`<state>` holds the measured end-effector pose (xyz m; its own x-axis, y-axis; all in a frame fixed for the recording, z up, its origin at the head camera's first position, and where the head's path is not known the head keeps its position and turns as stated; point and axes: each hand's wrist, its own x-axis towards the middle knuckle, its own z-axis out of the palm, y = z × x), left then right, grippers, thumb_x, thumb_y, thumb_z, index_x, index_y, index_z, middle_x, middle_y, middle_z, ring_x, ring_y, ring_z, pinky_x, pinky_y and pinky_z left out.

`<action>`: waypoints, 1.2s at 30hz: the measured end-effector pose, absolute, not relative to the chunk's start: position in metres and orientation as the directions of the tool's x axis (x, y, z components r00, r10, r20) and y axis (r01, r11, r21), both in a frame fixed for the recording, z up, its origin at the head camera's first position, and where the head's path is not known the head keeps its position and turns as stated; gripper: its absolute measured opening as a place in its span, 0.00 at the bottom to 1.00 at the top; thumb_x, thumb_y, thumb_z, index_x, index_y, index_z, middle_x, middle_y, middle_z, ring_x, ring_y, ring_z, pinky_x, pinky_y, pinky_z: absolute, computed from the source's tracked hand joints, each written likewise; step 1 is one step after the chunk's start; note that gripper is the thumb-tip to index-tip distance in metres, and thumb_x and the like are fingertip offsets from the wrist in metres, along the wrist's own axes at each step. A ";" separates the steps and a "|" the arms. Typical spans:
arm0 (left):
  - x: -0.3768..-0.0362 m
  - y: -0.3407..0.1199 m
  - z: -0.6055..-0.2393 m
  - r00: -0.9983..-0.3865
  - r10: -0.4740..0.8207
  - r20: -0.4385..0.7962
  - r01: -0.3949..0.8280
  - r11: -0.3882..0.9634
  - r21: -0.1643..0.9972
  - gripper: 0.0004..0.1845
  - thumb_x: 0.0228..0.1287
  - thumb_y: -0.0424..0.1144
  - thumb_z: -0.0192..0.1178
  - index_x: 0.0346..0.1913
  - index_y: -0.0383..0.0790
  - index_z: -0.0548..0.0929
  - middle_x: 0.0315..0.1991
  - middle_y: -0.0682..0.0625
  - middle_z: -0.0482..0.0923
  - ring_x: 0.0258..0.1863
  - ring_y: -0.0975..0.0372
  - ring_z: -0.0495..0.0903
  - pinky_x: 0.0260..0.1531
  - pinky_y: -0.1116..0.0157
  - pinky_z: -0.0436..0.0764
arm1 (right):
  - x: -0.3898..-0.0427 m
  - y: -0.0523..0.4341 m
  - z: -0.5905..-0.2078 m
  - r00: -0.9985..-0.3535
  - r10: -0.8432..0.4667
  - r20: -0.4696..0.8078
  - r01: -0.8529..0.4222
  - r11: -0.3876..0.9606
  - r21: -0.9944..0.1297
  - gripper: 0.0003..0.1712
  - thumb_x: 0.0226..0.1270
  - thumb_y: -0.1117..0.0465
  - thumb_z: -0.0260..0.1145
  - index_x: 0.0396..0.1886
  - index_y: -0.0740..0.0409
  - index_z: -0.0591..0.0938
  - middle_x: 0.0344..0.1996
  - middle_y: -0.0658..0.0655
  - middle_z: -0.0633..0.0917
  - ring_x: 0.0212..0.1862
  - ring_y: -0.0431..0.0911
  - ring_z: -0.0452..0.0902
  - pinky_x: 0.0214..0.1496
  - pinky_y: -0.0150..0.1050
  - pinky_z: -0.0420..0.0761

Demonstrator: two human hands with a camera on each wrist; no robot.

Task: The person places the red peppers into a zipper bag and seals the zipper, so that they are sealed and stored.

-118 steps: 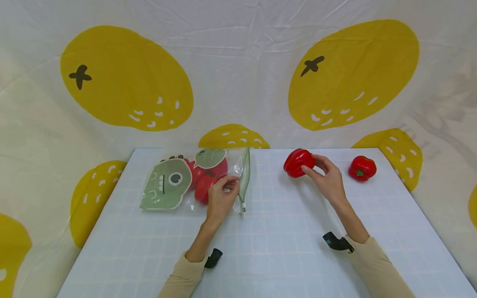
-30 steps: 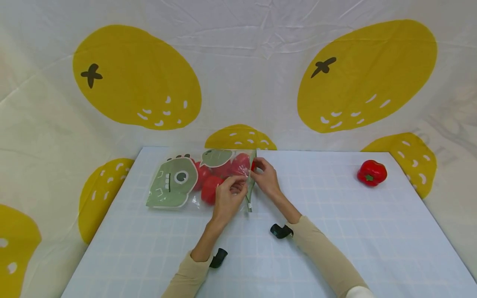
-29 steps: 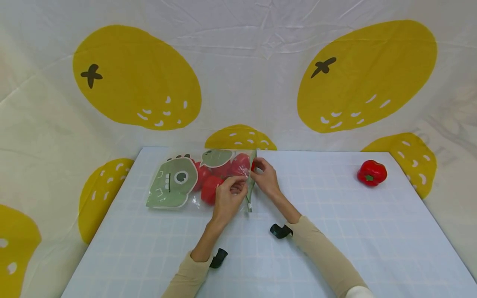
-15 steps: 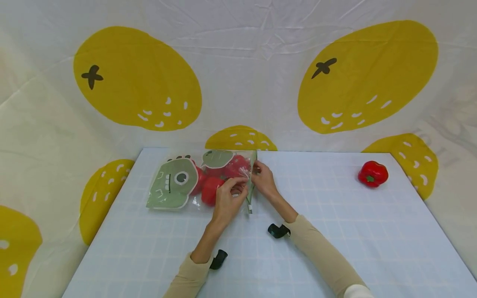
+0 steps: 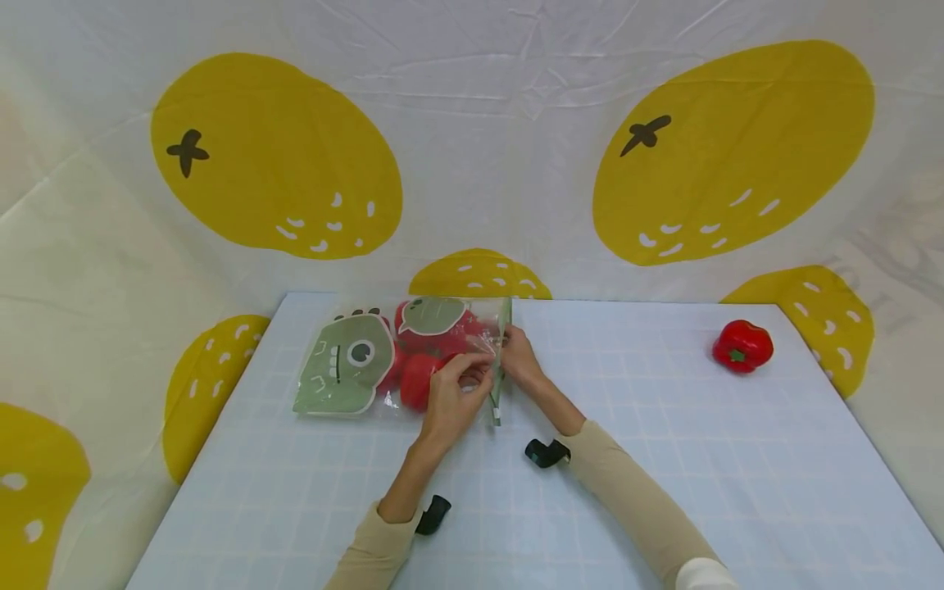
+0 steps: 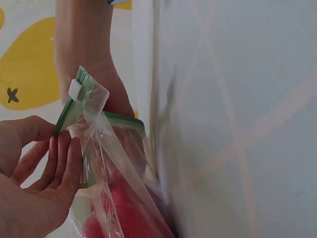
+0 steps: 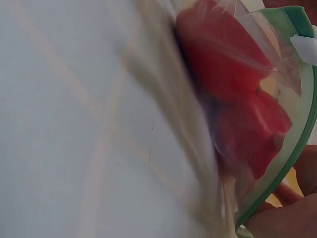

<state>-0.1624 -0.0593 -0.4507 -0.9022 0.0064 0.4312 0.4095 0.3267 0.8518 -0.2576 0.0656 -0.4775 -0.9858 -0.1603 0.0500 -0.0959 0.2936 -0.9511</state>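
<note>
Pinching the bag [image 5: 383,360] mouth, left hand [image 5: 453,397] holds it; right hand [image 5: 519,360] is inside among peppers, grip unclear; one pepper [image 5: 742,346] waits far right.

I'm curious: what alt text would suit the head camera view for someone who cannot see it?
Two hands, left hand and right hand, work at the mouth of a clear plastic zip bag with a green cartoon print holding red bell peppers. Another red bell pepper sits far right on the pale blue checked table.

Head view overhead — wrist views near bag [image 5: 413,352]
</note>
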 end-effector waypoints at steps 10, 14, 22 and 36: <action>-0.164 -0.057 -0.452 -0.895 0.019 0.445 0.433 0.274 0.859 0.10 0.55 0.21 0.62 0.42 0.26 0.83 0.35 0.36 0.80 0.31 0.49 0.80 0.33 0.50 0.82 | -0.258 0.063 -0.477 -0.942 -0.277 0.188 -0.231 0.131 -0.964 0.21 0.60 0.68 0.66 0.53 0.71 0.77 0.47 0.67 0.82 0.51 0.53 0.77 0.58 0.41 0.74; -0.162 -0.057 -0.451 -0.897 0.016 0.441 0.426 0.295 0.855 0.10 0.57 0.24 0.63 0.42 0.30 0.84 0.35 0.41 0.81 0.31 0.54 0.81 0.34 0.56 0.84 | -0.260 0.065 -0.477 -0.924 -0.314 0.219 -0.269 0.125 -0.955 0.21 0.61 0.67 0.65 0.53 0.73 0.77 0.48 0.68 0.81 0.53 0.56 0.76 0.59 0.46 0.73; -0.162 -0.057 -0.450 -0.899 -0.005 0.438 0.413 0.325 0.851 0.10 0.57 0.28 0.63 0.42 0.34 0.84 0.34 0.47 0.82 0.31 0.61 0.81 0.33 0.65 0.83 | -0.260 0.074 -0.474 -0.944 -0.316 0.097 -0.171 0.216 -0.961 0.19 0.61 0.65 0.66 0.53 0.66 0.79 0.47 0.62 0.83 0.50 0.50 0.78 0.53 0.40 0.77; -0.161 -0.056 -0.450 -0.894 -0.019 0.447 0.412 0.356 0.839 0.09 0.57 0.29 0.64 0.42 0.34 0.84 0.34 0.48 0.83 0.30 0.62 0.81 0.32 0.67 0.83 | -0.234 0.104 -0.429 -0.923 -0.369 0.113 -0.228 0.284 -0.931 0.15 0.65 0.70 0.60 0.50 0.71 0.77 0.47 0.69 0.80 0.49 0.60 0.78 0.51 0.46 0.79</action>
